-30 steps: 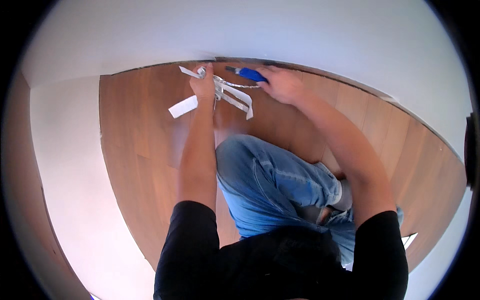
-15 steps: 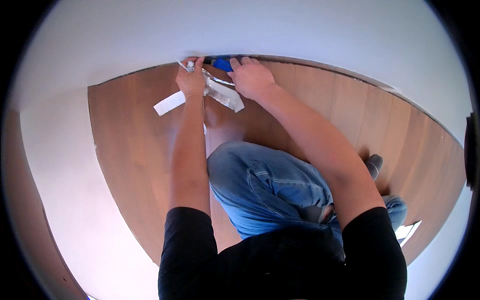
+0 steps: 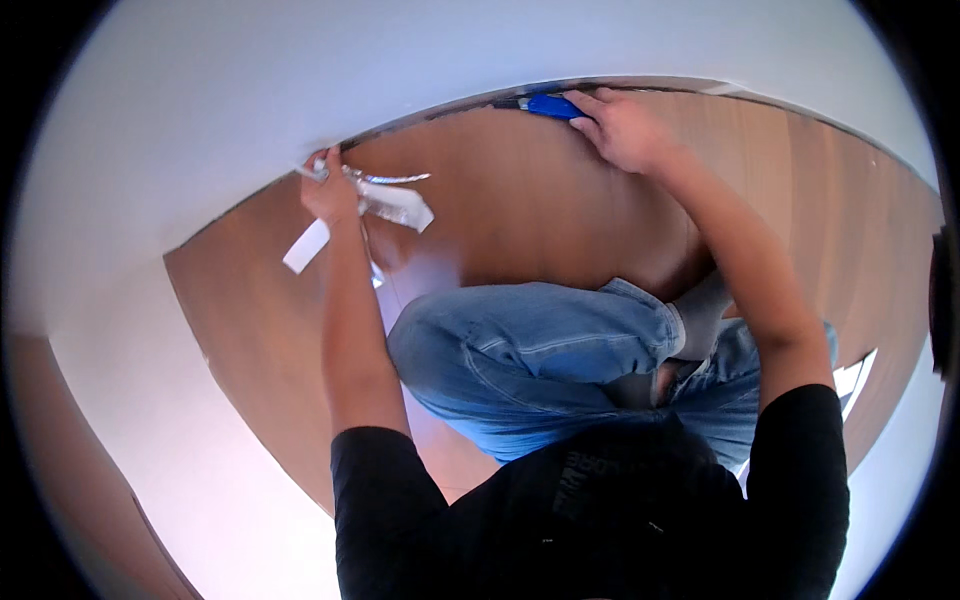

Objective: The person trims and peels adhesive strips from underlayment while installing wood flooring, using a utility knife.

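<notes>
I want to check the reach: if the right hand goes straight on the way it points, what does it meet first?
Probably the blue tool at the right hand's fingertips, then the white wall base; depth is unclear.

Blue-handled tool (image 3: 548,105) flat at wall/floor joint under right hand; white tape strips (image 3: 385,200) bunched, dangling from left hand.

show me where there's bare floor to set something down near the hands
Free: the wood floor between the left hand and the right hand, from the wall down to the bent knee; also the floor right of the right forearm. Crowded: around the left hand, where white strips hang, and at the blue tool against the wall.
</notes>
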Available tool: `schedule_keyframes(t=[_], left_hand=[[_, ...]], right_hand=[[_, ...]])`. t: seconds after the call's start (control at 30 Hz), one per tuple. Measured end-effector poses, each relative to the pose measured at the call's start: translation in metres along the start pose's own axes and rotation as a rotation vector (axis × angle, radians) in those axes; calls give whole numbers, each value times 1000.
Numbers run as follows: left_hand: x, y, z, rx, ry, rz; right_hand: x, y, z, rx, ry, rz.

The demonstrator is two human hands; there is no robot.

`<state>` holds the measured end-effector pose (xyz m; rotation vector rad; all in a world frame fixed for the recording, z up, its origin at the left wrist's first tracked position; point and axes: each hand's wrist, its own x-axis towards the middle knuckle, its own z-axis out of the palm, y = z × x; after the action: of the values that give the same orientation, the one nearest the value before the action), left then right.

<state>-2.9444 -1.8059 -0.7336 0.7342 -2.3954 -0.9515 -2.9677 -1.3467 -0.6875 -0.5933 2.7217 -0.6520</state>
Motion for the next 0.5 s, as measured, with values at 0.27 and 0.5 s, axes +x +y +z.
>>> schedule_keyframes(t=[0.27, 0.5], left_hand=[[0, -8, 3, 134, -5, 28], [-4, 5, 1, 175, -31, 76]], right_hand=[[-50, 102, -64, -20, -99, 32], [-91, 178, -106, -55, -112, 29]])
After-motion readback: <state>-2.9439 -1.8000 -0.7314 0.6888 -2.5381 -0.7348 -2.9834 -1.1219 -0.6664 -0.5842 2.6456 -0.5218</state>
